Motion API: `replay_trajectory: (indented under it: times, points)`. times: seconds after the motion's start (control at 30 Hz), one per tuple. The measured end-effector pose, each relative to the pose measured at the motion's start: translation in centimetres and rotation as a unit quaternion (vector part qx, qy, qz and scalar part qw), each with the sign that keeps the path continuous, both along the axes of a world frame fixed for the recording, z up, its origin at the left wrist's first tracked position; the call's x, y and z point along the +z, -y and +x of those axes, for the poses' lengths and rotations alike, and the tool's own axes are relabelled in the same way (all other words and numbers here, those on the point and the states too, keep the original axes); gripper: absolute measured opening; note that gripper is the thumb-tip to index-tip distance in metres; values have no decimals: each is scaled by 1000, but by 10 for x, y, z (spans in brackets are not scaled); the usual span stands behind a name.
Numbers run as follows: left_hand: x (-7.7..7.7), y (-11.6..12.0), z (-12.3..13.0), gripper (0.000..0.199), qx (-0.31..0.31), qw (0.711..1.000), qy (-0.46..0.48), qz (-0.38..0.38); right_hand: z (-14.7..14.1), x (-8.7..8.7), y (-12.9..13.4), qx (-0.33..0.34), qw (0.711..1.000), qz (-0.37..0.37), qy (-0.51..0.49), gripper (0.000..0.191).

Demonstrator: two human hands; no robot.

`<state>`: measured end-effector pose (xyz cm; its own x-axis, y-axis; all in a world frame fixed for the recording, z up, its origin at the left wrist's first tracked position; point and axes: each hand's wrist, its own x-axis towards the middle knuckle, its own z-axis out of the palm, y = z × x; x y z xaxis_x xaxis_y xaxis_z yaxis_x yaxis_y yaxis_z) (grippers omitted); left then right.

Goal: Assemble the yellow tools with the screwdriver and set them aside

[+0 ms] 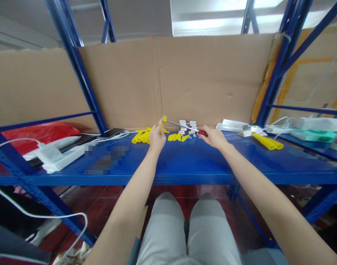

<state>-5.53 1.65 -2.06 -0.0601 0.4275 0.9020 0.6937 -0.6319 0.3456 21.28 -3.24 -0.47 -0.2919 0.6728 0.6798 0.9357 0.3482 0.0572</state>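
Note:
My left hand [157, 137] is closed around a yellow plastic piece [164, 119] and holds it upright over the blue shelf top. In my right hand [214, 137] is a screwdriver [203, 133] with a red handle and a long metal shaft. The shaft points left, and its tip meets or nearly meets the upper end of the yellow piece; exact contact is too small to tell. Yellow tubes [140, 137] lie beside my left hand. Between the hands are several small flat yellow pieces [178, 137], with a stack of white-and-dark strips [188, 125] behind them.
A cardboard panel [207, 77] closes the back between blue uprights. To the left lie a white power strip [66, 158], a dark phone [114, 132] and cables. Yellow tubes [267, 141] and a white packet [231, 125] sit at the right. The blue shelf [190, 162] runs across.

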Motion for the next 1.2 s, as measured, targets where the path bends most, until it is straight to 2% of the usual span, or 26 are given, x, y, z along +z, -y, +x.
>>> replay_trajectory:
  times: [0.23, 0.43, 0.53, 0.8, 1.03, 1.2]
  points:
    - [1, 0, 0, 43, 9, 1000, -3, 2, 1, 0, -1, 32, 999, -7, -5, 26]
    - [2, 4, 2, 47, -19, 999, 2, -34, 0, 2, -1, -40, 999, -19, -31, 21]
    - [1, 5, 2, 48, -14, 999, -3, -33, -2, 3, 2, -48, 999, -19, -15, 20]
    - [-1, 2, 2, 44, 23, 1000, -12, -10, -1, 1, 2, -22, 999, -10, 23, 27]
    - [2, 6, 3, 47, 57, 996, -47, -49, -1, 1, 2, 0, 1000, -4, 13, 31]
    - [4, 11, 5, 52, 53, 996, -40, -53, -1, 0, 1, 26, 1000, -3, -6, 28]
